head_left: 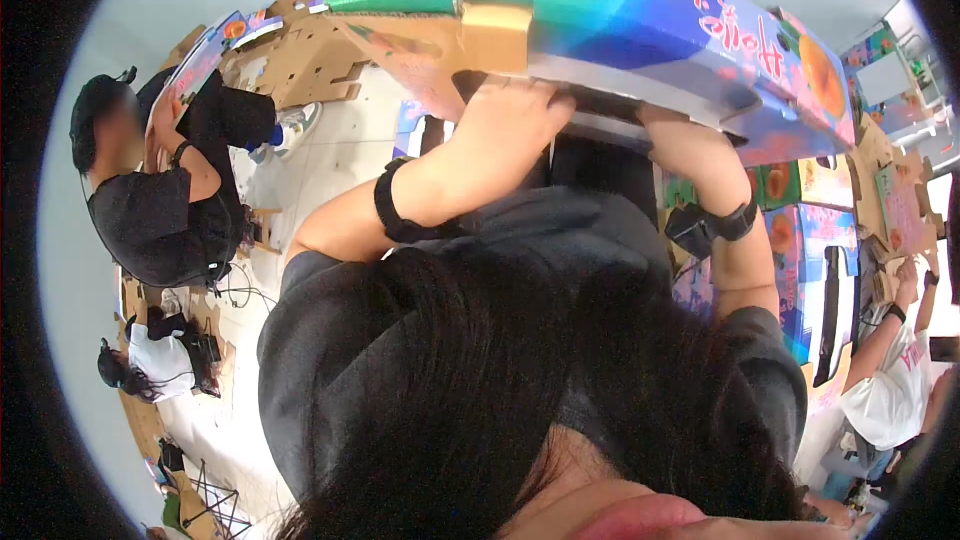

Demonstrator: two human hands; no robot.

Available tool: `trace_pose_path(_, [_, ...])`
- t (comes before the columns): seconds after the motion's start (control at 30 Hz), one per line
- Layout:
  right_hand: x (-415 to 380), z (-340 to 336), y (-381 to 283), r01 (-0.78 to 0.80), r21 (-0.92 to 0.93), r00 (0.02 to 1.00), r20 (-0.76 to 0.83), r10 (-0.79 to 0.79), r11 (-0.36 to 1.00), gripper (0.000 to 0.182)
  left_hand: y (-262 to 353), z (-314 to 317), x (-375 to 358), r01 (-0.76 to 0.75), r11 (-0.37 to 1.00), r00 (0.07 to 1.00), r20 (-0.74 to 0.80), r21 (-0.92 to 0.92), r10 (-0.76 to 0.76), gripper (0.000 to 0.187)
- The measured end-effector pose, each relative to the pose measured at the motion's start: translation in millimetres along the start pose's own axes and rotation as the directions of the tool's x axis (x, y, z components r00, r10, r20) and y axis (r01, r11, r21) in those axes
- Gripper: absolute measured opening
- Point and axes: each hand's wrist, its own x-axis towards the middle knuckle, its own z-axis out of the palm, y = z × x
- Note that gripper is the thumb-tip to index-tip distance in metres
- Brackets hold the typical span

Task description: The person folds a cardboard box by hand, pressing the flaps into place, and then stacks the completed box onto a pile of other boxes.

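A printed cardboard fruit box [620, 30], green and blue with peach pictures, is in front of my chest, with a long dark opening along its near side. My left hand [515, 125] is at this opening, its fingers bent over the edge beside a brown cardboard tab [495, 35]. To the right, my right hand [690, 145] reaches into the same opening; the box wall hides its fingers. Dark bands are around both wrists.
Stacked fruit boxes [815, 280] stand close by my right arm. At left a seated person in black [160, 210] handles a printed box piece. Flattened cardboard [300, 65] lies beyond. Other people sit farther back on the left and at right.
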Motion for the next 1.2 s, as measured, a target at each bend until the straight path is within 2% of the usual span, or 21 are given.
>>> trace_pose_path(0.03, [4.4,-27.0,-7.7,-0.058,0.030,0.974,0.220,0.050,0.998,0.028,2.5,-4.7,-3.5,0.017,1.000,1.000,-0.004,-0.006,-0.017,0.064])
trace_pose_path(0.1, [3.3,-4.6,-3.1,0.004,0.042,0.996,-0.090,0.000,0.999,0.031,5.4,-13.7,-7.4,0.082,0.997,0.996,0.035,0.000,-0.082,0.063])
trace_pose_path(0.17, [5.8,13.8,1.7,0.020,0.022,0.970,-0.245,-0.014,1.000,0.034,6.5,-16.8,-8.5,0.166,0.986,0.979,0.119,0.026,-0.168,0.062])
trace_pose_path(0.23, [16.0,15.0,5.3,-0.009,-0.019,0.971,-0.240,0.005,1.000,0.035,3.7,-13.8,-6.0,0.198,0.980,0.966,0.164,0.032,-0.201,0.061])
trace_pose_path(0.33, [20.2,-20.1,1.2,-0.053,-0.012,0.998,0.044,0.054,0.999,0.033,-3.7,-6.2,-2.7,0.221,0.975,0.960,0.181,-0.014,-0.215,0.059])
trace_pose_path(0.37, [17.1,-23.0,-1.0,-0.039,-0.034,0.999,-0.019,0.038,0.999,0.031,-6.4,-3.4,-1.3,0.225,0.974,0.960,0.179,-0.038,-0.215,0.058])
trace_pose_path(0.47, [25.9,-8.2,1.8,-0.061,0.023,0.995,-0.079,0.063,0.998,0.030,-14.3,5.0,6.6,0.250,0.959,0.954,0.201,-0.134,-0.221,0.061])
trace_pose_path(0.53, [23.0,-0.9,2.8,-0.022,-0.085,0.980,-0.197,0.005,0.996,0.031,-14.6,5.4,8.8,0.274,0.948,0.952,0.188,-0.164,-0.243,0.063])
trace_pose_path(0.6, [21.4,0.9,3.7,-0.025,-0.056,0.977,-0.211,0.013,0.998,0.031,-17.3,8.5,11.6,0.297,0.937,0.947,0.185,-0.182,-0.264,0.064])
trace_pose_path(0.67, [21.2,-0.1,4.7,-0.067,0.111,0.990,-0.117,0.080,0.992,0.037,-22.9,17.3,14.6,0.322,0.928,0.938,0.195,-0.187,-0.286,0.065])
trace_pose_path(0.7, [21.4,-4.6,4.1,-0.074,0.110,0.995,-0.062,0.081,0.991,0.037,-24.8,19.3,15.9,0.298,0.934,0.948,0.172,-0.195,-0.267,0.064])
trace_pose_path(0.77, [22.4,-15.9,1.7,-0.087,0.107,0.996,0.047,0.082,0.990,0.038,-25.7,22.4,19.5,0.300,0.943,0.938,0.222,-0.144,-0.265,0.064])
trace_pose_path(0.83, [22.5,-2.7,4.6,-0.067,0.140,0.993,-0.087,0.080,0.988,0.038,-24.2,25.1,18.9,0.313,0.941,0.928,0.253,-0.126,-0.274,0.065])
trace_pose_path(0.93, [22.0,12.3,4.1,-0.009,0.009,0.939,-0.344,0.011,1.000,0.036,-22.9,27.6,16.7,0.329,0.933,0.921,0.267,-0.144,-0.283,0.065])
trace_pose_path(1.0, [19.2,9.9,1.7,-0.019,-0.010,0.926,-0.378,0.014,1.000,0.034,-24.1,26.8,13.3,0.318,0.936,0.923,0.274,-0.147,-0.271,0.065])
trace_pose_path(1.03, [16.6,-4.1,-5.8,-0.044,0.046,0.945,-0.323,0.056,0.998,0.033,-25.0,28.7,11.7,0.316,0.938,0.926,0.262,-0.143,-0.271,0.065])
trace_pose_path(1.1, [17.6,1.3,-4.2,-0.036,0.073,0.934,-0.351,0.060,0.997,0.031,-26.4,32.8,9.6,0.311,0.941,0.932,0.238,-0.135,-0.274,0.066])
trace_pose_path(1.13, [21.8,17.7,1.4,-0.004,0.043,0.901,-0.434,0.022,0.999,0.030,-26.0,31.1,9.6,0.332,0.931,0.923,0.258,-0.152,-0.287,0.066])
trace_pose_path(1.2, [23.5,33.4,7.5,0.000,-0.026,0.889,-0.458,-0.012,1.000,0.029,-24.6,26.5,9.4,0.374,0.909,0.903,0.298,-0.186,-0.310,0.067])
